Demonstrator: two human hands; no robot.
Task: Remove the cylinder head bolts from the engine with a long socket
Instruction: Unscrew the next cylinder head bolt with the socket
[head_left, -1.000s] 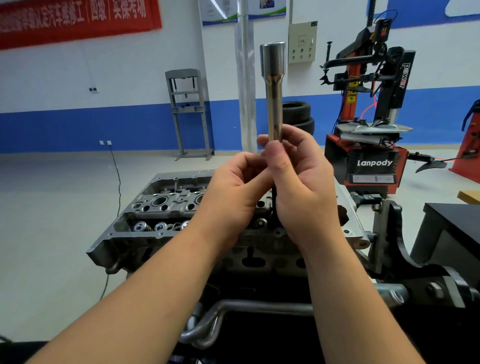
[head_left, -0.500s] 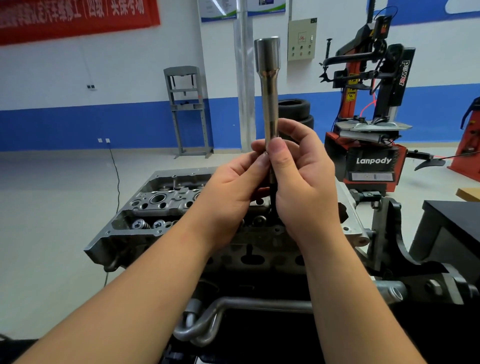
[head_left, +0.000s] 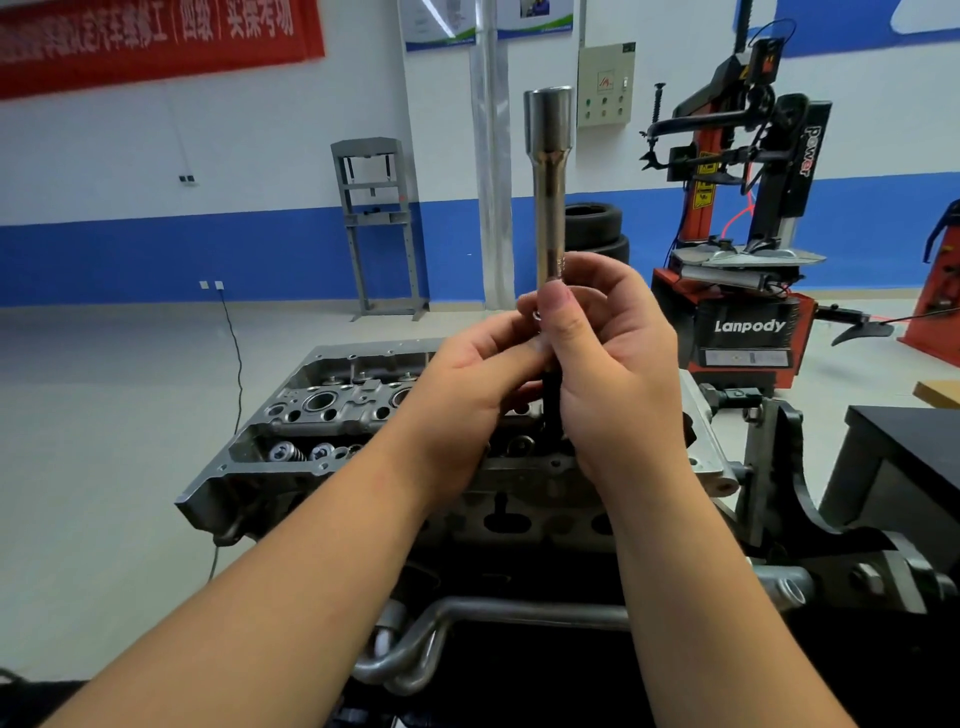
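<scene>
We look down at a grey cast-aluminium cylinder head mounted on a black engine stand, with a red and black tyre-changing machine on the workshop floor behind. Compared with a second ago, the head and stand have not moved; only the tool has shifted slightly in our grasp. Above the head, our right hand is wrapped around the lower end of a long, slim, polished steel socket, which stands upright with its wider end at the top. Our left hand has its fingertips pinched on the dark shank of what seems to be a bolt at the socket's lower end. We judge this bolt is already out of the head and is being worked free of the socket.
</scene>
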